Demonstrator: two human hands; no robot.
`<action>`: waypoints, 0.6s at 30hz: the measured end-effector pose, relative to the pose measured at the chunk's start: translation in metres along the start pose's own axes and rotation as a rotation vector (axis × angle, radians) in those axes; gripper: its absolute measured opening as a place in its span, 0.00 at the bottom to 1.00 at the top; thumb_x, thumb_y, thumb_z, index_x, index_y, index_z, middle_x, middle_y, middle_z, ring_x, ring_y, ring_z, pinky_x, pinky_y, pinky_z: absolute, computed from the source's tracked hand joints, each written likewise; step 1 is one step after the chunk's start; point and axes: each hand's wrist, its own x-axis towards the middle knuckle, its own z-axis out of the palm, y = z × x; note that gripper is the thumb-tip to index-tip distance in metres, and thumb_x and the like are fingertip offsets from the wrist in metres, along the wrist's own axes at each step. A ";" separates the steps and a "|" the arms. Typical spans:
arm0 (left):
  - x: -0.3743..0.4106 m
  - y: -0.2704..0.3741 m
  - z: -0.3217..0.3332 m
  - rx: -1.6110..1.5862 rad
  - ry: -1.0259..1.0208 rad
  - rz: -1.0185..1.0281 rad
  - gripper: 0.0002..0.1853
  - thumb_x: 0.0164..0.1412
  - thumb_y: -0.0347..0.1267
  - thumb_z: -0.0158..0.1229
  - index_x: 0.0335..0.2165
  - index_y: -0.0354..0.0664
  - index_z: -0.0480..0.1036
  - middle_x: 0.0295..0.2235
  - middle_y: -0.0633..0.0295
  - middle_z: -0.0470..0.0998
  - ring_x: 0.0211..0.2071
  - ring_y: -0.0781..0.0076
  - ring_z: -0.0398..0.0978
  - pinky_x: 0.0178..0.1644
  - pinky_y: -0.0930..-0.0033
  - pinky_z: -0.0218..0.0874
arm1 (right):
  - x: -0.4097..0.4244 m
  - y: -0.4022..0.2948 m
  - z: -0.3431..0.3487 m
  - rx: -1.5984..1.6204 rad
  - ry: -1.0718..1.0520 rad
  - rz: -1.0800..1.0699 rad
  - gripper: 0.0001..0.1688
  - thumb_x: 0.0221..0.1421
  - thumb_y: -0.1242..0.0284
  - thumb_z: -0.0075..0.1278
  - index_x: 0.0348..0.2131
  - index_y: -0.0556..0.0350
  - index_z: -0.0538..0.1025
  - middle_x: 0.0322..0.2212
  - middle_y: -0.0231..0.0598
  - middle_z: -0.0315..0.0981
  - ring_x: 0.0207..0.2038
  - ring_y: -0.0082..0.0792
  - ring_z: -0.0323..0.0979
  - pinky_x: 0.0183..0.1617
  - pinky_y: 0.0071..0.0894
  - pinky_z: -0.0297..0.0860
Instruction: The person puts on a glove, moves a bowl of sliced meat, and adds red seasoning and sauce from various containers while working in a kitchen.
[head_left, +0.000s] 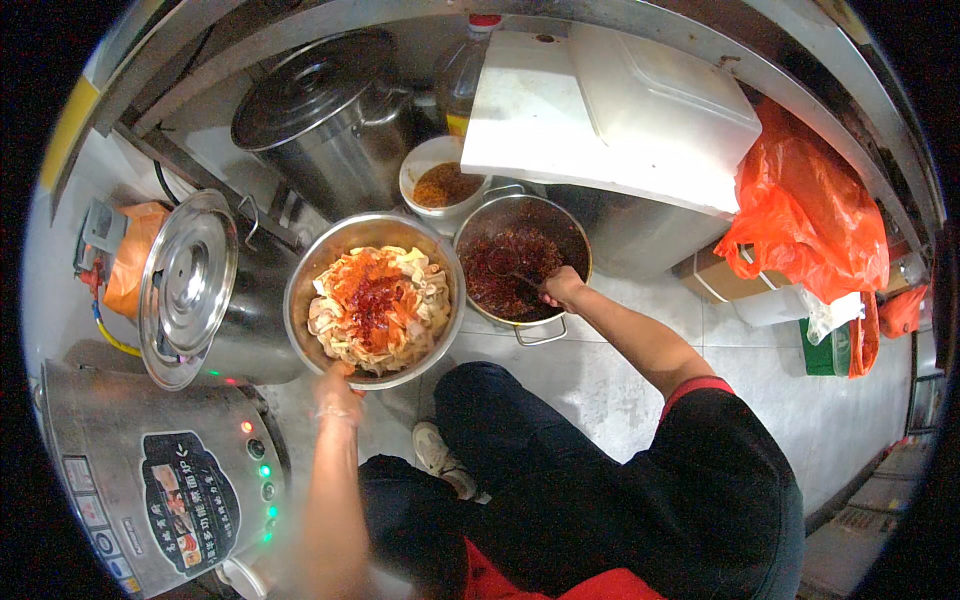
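Observation:
My left hand (339, 394) grips the near rim of a steel mixing bowl (298, 341), which is tilted a little towards me. Pale sliced food (435, 300) fills the bowl, with orange powder and dark red chili oil on its middle. To the right, my right hand (564, 289) is closed around the handle of a ladle (506, 262). The ladle's head lies in dark red chili oil with flakes (525, 238) inside a two-handled metal pot (587, 244). The bowl's right side overlaps or meets the pot's left edge; contact cannot be told.
A white tub (409, 169) of reddish-brown seasoning stands behind the bowl. Lidded steel stockpots (322, 150) (187, 274) are at the back and left. A steel cooker (97, 420) with lit lamps is at lower left. White containers (525, 112) and red plastic bags (814, 217) lie right.

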 end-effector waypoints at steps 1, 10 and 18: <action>-0.002 0.001 0.003 -0.027 0.037 0.007 0.12 0.42 0.28 0.50 0.30 0.35 0.66 0.25 0.60 0.69 0.21 0.71 0.65 0.18 0.72 0.55 | -0.010 -0.006 -0.002 -0.002 -0.003 -0.020 0.07 0.39 0.84 0.43 0.13 0.62 0.66 0.09 0.38 0.62 0.08 0.24 0.57 0.08 0.20 0.53; 0.015 0.001 -0.001 0.195 -0.006 -0.070 0.10 0.39 0.28 0.50 0.27 0.37 0.66 0.26 0.62 0.69 0.25 0.70 0.66 0.22 0.70 0.56 | -0.064 -0.052 -0.030 -0.144 -0.002 -0.098 0.04 0.40 0.80 0.44 0.18 0.63 0.70 0.10 0.34 0.64 0.09 0.19 0.57 0.08 0.18 0.50; 0.009 0.002 0.002 0.292 -0.048 0.018 0.11 0.40 0.31 0.51 0.24 0.33 0.68 0.21 0.57 0.69 0.18 0.68 0.65 0.19 0.70 0.55 | -0.172 -0.131 -0.036 -0.404 0.041 -0.167 0.05 0.41 0.79 0.43 0.21 0.64 0.70 0.09 0.34 0.62 0.09 0.21 0.57 0.11 0.21 0.52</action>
